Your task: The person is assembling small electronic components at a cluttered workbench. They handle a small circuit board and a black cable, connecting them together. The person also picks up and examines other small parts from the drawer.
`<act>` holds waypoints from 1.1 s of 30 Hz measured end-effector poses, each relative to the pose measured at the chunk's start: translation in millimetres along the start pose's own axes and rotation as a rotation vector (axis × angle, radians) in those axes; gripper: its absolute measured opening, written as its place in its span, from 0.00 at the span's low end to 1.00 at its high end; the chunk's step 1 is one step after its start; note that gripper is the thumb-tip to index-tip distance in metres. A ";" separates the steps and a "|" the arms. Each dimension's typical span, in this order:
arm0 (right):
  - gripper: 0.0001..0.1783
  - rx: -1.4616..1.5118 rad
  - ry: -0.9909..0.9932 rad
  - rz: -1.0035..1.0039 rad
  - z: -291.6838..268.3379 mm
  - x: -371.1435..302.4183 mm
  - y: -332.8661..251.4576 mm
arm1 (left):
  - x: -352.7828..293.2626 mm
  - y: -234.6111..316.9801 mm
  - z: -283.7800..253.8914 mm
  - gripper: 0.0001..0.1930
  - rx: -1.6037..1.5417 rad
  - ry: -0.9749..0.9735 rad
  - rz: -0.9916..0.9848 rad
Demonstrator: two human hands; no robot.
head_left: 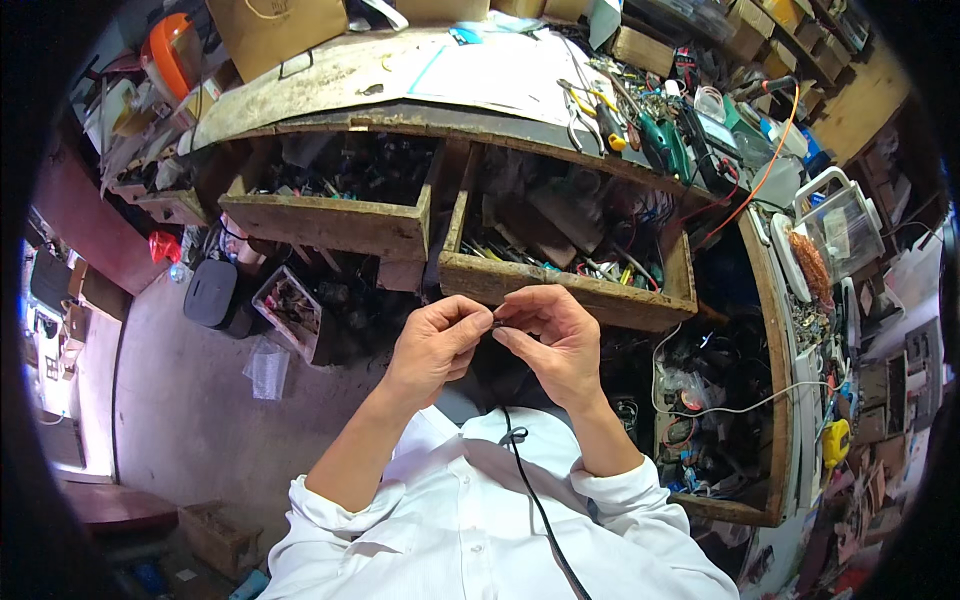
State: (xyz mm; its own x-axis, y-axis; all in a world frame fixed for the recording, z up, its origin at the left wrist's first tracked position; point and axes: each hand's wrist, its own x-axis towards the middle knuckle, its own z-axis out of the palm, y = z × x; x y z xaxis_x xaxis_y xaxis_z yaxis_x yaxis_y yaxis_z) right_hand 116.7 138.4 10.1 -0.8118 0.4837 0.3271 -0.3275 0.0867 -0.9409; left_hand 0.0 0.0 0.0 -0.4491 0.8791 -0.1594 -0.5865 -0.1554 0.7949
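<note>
My left hand [432, 345] and my right hand [556, 345] meet in front of my chest, just short of the right-hand open drawer [570, 287]. Between their fingertips is a small dark piece [497, 323], too small for me to tell its kind. Thumb and forefinger of the left hand pinch it from one side. The right thumb and fingers close on it from the other, the right fingers curled over. Loose tools, cables and a brown block lie in that drawer, beyond my hands.
A second open drawer [325, 222] of small parts stands to the left. On the bench [480, 75] lie white sheets, pliers [585, 115] and a multimeter [715, 130]. A pale cable [740, 408] crosses an open compartment at right, near a yellow tape measure [836, 443]. A bin [290, 312] stands on the floor.
</note>
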 end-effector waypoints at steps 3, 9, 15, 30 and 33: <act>0.16 -0.059 0.038 0.014 1.1 -4.2 1.4 | -4.1 -0.4 -4.9 0.06 -0.015 0.029 0.000; 0.06 -0.348 0.015 -0.101 -2.6 -7.8 -0.9 | -7.4 -3.1 -6.0 0.06 0.092 0.060 0.039; 0.07 -0.448 -0.024 -0.173 -6.0 -8.5 -6.0 | -9.5 -4.9 -1.3 0.06 0.444 0.131 0.219; 0.06 0.115 -0.053 0.163 -2.5 -28.1 15.3 | -21.6 -13.1 8.7 0.07 0.549 0.149 0.329; 0.06 0.076 -0.070 0.185 -1.1 -29.5 17.0 | -22.9 -13.8 7.6 0.07 0.563 0.151 0.330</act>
State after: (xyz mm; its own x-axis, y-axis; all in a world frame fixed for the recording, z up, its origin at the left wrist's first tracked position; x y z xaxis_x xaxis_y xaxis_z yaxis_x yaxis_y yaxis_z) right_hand 135.6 126.6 -15.7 -0.8923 0.4230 0.1576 -0.2033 -0.0648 -0.9770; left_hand 23.4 -14.6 -2.9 -0.6579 0.7469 0.0965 0.0203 -0.1104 0.9937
